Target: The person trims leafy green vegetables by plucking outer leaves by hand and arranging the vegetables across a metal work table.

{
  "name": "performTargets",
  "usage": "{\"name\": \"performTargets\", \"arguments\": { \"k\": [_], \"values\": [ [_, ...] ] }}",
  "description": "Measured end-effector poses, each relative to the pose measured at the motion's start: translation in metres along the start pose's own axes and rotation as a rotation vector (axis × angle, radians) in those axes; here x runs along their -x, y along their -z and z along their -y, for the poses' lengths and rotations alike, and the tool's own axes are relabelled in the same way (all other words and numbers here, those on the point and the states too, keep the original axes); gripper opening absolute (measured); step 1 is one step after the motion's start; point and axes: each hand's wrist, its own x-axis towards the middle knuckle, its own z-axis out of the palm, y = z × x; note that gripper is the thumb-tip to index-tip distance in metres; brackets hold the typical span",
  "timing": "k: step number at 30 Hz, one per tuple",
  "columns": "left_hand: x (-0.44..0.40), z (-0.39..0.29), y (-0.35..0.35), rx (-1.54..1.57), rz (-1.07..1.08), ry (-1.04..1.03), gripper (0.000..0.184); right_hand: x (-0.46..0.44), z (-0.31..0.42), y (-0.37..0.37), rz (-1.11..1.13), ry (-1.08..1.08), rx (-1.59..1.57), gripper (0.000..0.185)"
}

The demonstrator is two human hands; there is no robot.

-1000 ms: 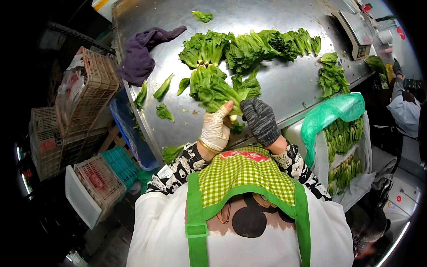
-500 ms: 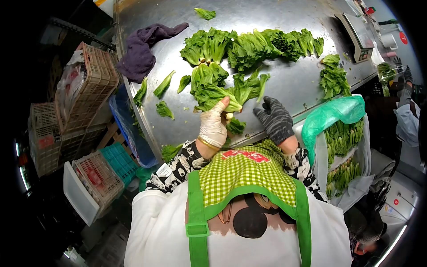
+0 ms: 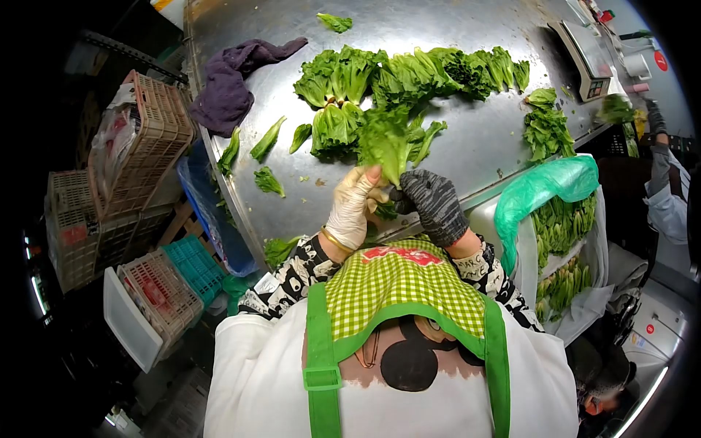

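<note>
On metal desk (image 3: 478,142), from left: cloth (image 3: 223,91); loose leaves (image 3: 268,139); then left hand (image 3: 350,212), closed on lettuce (image 3: 385,142) near its base, at the desk's front side. Next, right hand (image 3: 436,206), spread and apart half a second earlier, now back at that base, fingers curled, grip not discernible. Result: return to two-handed handling.

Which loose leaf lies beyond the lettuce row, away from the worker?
The small leaf lying alone behind the lettuce row; the other loose leaves lie on its near side.
</note>
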Motion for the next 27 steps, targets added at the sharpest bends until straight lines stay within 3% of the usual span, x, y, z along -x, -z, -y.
{"name": "performTargets", "arguments": {
  "k": [1,2,7,11,12,15,18,21,24,27],
  "values": [
    [0.000,0.000,-0.003,-0.037,-0.012,-0.043,0.034,0.000,-0.001,0.001,0.069,0.097,0.154,0.014],
    [0.000,-0.004,-0.005,-0.011,0.023,-0.020,0.028,-0.001,0.002,0.003,0.091,0.405,0.620,0.015],
    [-0.007,0.000,-0.002,0.062,0.052,0.005,0.020,-0.005,-0.028,0.002,-0.018,0.142,0.336,0.018],
    [-0.004,0.001,0.001,0.086,0.029,0.047,0.019,-0.003,-0.006,-0.006,-0.046,-0.027,0.090,0.016],
    [-0.003,-0.001,0.000,0.046,0.042,0.037,0.021,-0.004,-0.013,-0.004,-0.006,0.171,0.439,0.016],
    [-0.002,-0.003,-0.001,-0.025,0.077,0.023,0.026,-0.007,-0.023,-0.006,-0.059,0.208,0.520,0.017],
    [-0.004,-0.003,0.000,-0.002,0.101,0.030,0.028,-0.007,-0.046,-0.003,-0.114,0.580,0.798,0.018],
    [-0.002,0.002,-0.001,0.050,0.092,-0.040,0.027,-0.009,-0.067,-0.004,-0.211,0.306,0.423,0.018],
    [-0.001,0.000,0.006,0.152,0.106,-0.179,0.030,-0.015,-0.040,-0.002,-0.442,-0.073,-0.369,0.019],
    [0.000,-0.020,0.016,0.234,0.014,-0.309,0.028,-0.022,-0.037,0.023,-0.567,-0.123,-0.513,0.021]
  ]
}}
